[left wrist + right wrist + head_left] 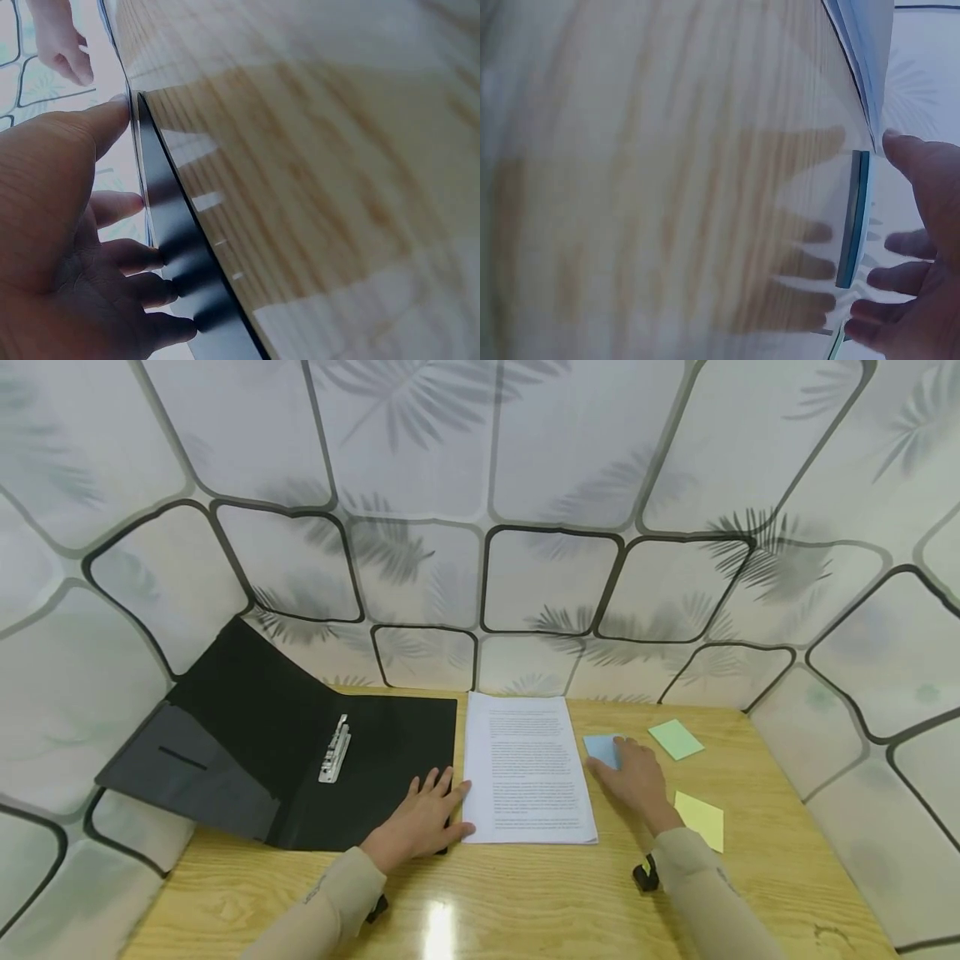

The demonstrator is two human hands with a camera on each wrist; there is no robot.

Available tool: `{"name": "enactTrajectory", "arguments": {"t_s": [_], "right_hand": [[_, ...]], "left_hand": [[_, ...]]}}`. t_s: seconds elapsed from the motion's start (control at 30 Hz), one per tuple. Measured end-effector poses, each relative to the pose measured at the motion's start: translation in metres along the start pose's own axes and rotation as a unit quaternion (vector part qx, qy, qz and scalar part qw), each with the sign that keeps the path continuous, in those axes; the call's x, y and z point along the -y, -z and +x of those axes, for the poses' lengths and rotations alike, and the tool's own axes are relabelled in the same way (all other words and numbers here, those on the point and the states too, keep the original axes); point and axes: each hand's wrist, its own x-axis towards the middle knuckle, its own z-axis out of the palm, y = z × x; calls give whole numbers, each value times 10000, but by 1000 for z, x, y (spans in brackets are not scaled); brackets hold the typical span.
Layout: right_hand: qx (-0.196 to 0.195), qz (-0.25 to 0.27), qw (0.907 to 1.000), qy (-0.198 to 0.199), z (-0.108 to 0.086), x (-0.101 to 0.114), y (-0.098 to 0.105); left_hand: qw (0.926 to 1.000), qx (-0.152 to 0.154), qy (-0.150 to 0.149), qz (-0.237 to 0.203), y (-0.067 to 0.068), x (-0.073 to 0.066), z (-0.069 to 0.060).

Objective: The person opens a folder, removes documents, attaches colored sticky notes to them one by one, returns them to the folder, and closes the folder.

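Note:
My left hand [422,822] lies with spread fingers over the right edge of an open black ring binder [397,735]. Its thumb and index finger reach the left edge of a stack of printed paper [528,764]. In the left wrist view, the other fingertips are at the dark binder cover [180,225]. To the right of the paper, my right hand [637,778] is over a blue sticky note pad [600,748] and partly covers it. In the right wrist view the fingers are relaxed and stand a little apart from the pad [853,217].
A green sticky note pad [676,739] and a yellow one [701,820] lie right of my right hand. The binder's metal ring clip [335,750] shows near its spine. Its left cover leans against the patterned curtain [420,568] around the wooden table [525,902].

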Motion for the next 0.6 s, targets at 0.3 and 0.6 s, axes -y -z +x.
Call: {"name": "enactTrajectory", "arguments": {"t_s": [0.3, 0.6], "right_hand": [[-25, -494, 9978, -437, 18, 2, -13], [-238, -248, 9979, -545, 23, 13, -18]], "left_hand": [[10000, 40, -15, 63, 0, 2, 1], [9998, 136, 21, 115, 3, 1, 2]]}}
